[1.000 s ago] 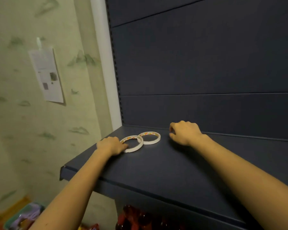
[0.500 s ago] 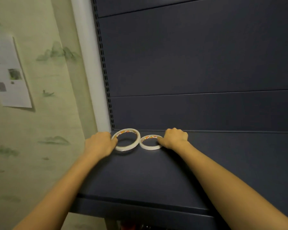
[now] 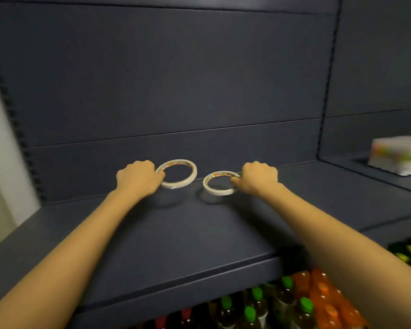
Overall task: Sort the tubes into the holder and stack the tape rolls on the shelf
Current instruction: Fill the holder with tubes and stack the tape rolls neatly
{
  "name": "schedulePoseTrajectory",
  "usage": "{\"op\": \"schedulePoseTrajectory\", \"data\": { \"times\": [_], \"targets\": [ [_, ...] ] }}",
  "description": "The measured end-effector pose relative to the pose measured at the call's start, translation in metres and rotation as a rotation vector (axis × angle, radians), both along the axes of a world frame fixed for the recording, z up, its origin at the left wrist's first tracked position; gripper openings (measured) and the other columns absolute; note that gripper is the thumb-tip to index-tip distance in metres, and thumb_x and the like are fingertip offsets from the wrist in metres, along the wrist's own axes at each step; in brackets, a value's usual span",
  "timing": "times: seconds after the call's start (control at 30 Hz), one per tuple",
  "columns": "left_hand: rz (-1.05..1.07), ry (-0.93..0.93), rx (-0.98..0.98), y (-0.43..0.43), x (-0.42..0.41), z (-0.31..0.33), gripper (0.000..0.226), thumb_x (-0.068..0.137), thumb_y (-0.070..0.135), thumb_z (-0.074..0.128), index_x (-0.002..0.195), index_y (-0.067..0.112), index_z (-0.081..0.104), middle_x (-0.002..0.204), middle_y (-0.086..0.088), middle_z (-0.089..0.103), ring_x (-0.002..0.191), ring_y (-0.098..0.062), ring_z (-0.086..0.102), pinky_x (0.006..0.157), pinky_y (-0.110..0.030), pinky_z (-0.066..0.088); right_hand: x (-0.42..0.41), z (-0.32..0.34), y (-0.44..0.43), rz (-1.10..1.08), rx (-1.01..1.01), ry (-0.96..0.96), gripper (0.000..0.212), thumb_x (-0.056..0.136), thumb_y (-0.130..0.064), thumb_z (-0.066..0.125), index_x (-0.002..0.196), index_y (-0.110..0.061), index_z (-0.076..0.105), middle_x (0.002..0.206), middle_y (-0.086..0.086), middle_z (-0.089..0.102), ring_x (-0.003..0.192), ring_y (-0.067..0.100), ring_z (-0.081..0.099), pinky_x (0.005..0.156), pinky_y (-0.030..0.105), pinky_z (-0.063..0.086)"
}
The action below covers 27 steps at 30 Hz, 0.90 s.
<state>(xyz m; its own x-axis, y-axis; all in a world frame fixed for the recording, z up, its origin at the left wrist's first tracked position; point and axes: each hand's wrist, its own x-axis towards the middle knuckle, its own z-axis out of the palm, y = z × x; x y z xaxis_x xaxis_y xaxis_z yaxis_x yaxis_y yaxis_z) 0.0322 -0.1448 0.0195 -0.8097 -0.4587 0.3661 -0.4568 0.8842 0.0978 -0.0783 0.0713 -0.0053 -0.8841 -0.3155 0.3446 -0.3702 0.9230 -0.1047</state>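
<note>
Two white tape rolls are over the dark blue shelf (image 3: 176, 233). My left hand (image 3: 139, 178) pinches the left rim of the larger tape roll (image 3: 188, 180), which is tilted and lifted a little above the shelf with its shadow below. My right hand (image 3: 259, 178) pinches the right rim of the smaller tape roll (image 3: 214, 189), which is close to the shelf surface. The two rolls are apart, side by side. No tubes or holder are in view.
A white pack with coloured print (image 3: 399, 154) lies on the neighbouring shelf at the right. Bottles with green caps (image 3: 287, 302) and orange bottles (image 3: 328, 298) stand on the lower shelf. The back panel (image 3: 176, 79) rises behind the rolls.
The view has swung to the right. Both hands now hold the rolls, which have moved apart; the larger roll has come up off the shelf.
</note>
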Motion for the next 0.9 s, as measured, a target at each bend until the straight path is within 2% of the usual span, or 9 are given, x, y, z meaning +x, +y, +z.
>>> {"op": "schedulePoseTrajectory", "data": {
  "times": [0.07,0.13,0.27,0.43,0.53,0.67,0.73,0.83,0.9],
  "targets": [
    [-0.093,0.006,-0.001,0.042,-0.028,0.003,0.032,0.094,0.037,0.041,0.077,0.012,0.053,0.079,-0.006,0.054,0.075,-0.026,0.05,0.067,-0.031,0.036,-0.008,0.004,0.057,-0.107,-0.016,0.001,0.035,0.09,-0.048,0.048,0.078,-0.015,0.053,0.07,0.0,0.051,0.071,0.022,0.05,0.064,0.028,0.035],
    [-0.187,0.004,-0.006,0.089,-0.054,0.004,0.032,0.094,0.037,0.042,0.077,0.012,0.054,0.079,-0.006,0.054,0.075,-0.026,0.05,0.067,-0.031,0.037,-0.012,0.007,0.115,-0.204,-0.028,0.009,0.036,0.091,-0.048,0.048,0.081,-0.014,0.054,0.082,0.004,0.06,0.074,0.024,0.052,0.064,0.028,0.034],
    [-0.359,0.005,-0.017,0.185,-0.091,0.002,0.033,0.094,0.037,0.042,0.075,0.012,0.052,0.077,-0.006,0.053,0.075,-0.027,0.052,0.067,-0.031,0.038,-0.014,0.008,0.226,-0.361,-0.048,0.038,0.044,0.091,-0.049,0.048,0.101,-0.009,0.063,0.107,0.011,0.065,0.1,0.031,0.06,0.07,0.03,0.036],
    [-0.508,0.01,-0.008,0.305,-0.123,-0.006,0.033,0.094,0.037,0.042,0.073,0.012,0.05,0.071,-0.003,0.052,0.073,-0.026,0.051,0.066,-0.03,0.037,-0.008,0.006,0.351,-0.515,-0.04,0.02,0.046,0.089,-0.05,0.049,0.104,-0.009,0.064,0.113,0.012,0.064,0.107,0.031,0.059,0.072,0.031,0.036],
    [-0.577,0.019,0.009,0.375,-0.138,-0.012,0.039,0.095,0.035,0.04,0.062,0.015,0.042,0.06,0.001,0.044,0.066,-0.023,0.048,0.062,-0.03,0.035,-0.003,0.005,0.422,-0.582,-0.022,0.027,0.045,0.089,-0.051,0.05,0.098,-0.008,0.063,0.105,0.014,0.064,0.102,0.032,0.06,0.07,0.031,0.036],
    [-0.64,0.017,0.03,0.46,-0.155,-0.019,0.04,0.095,0.033,0.041,0.058,0.016,0.038,0.06,0.0,0.041,0.067,-0.025,0.047,0.061,-0.029,0.033,0.0,0.003,0.505,-0.658,-0.044,0.001,0.046,0.089,-0.05,0.05,0.066,-0.011,0.047,0.077,0.007,0.053,0.077,0.028,0.056,0.062,0.028,0.036],
    [-0.665,0.01,0.031,0.496,-0.162,-0.025,0.042,0.095,0.034,0.041,0.059,0.013,0.039,0.061,-0.001,0.041,0.065,-0.025,0.044,0.059,-0.029,0.032,-0.002,0.001,0.541,-0.685,-0.065,-0.013,0.045,0.089,-0.048,0.049,0.061,-0.013,0.047,0.066,0.004,0.05,0.067,0.025,0.051,0.054,0.026,0.032],
    [-0.696,-0.015,0.033,0.539,-0.175,-0.03,0.034,0.095,0.036,0.04,0.075,0.011,0.05,0.078,-0.007,0.052,0.078,-0.029,0.052,0.065,-0.03,0.036,-0.009,-0.004,0.584,-0.714,-0.085,-0.049,0.049,0.09,-0.048,0.051,0.055,-0.013,0.044,0.055,0.002,0.042,0.052,0.019,0.041,0.049,0.024,0.027],
    [-0.704,-0.014,0.026,0.562,-0.187,-0.028,0.033,0.095,0.036,0.041,0.088,0.009,0.058,0.095,-0.012,0.06,0.093,-0.033,0.057,0.07,-0.032,0.036,-0.016,-0.006,0.607,-0.734,-0.087,-0.04,0.05,0.089,-0.048,0.051,0.054,-0.014,0.044,0.055,0.001,0.043,0.05,0.018,0.04,0.049,0.024,0.028]
  ]
}}
